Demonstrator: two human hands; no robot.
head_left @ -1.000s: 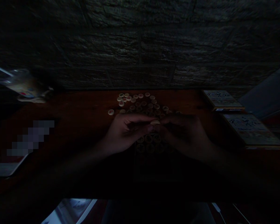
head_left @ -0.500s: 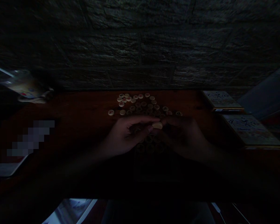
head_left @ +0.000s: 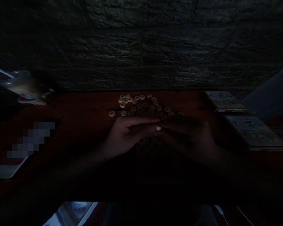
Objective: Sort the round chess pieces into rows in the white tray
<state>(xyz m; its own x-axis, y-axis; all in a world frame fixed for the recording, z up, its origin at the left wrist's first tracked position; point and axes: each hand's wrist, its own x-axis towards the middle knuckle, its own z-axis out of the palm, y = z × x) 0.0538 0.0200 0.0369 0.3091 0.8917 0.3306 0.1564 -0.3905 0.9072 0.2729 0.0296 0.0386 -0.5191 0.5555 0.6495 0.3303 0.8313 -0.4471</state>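
Observation:
Between the fingertips of both hands is a pale round game piece (head_left: 158, 127), mostly covered by fingers. My left hand (head_left: 129, 131) pinches it from the left with thumb and fingers. From the right, my right hand (head_left: 191, 135) closes its fingertips on the same piece; it lies in deep shadow. Beyond the hands, several round pieces with red or dark characters (head_left: 142, 97) are scattered on the wooden table (head_left: 85, 106). Below the fingers, more pieces (head_left: 152, 150) lie in rows, very dim.
At the left stand a plastic cup with a straw (head_left: 25, 88) and, nearer, a pale flat item (head_left: 7, 171), partly pixelated. Two flat boxes (head_left: 224, 100) (head_left: 257, 130) lie at the right. A dark stone wall (head_left: 141, 47) rises behind the table.
The held piece has turned and is now more covered by the fingers. My right hand has shifted slightly right, its fingers now more stretched towards the left hand.

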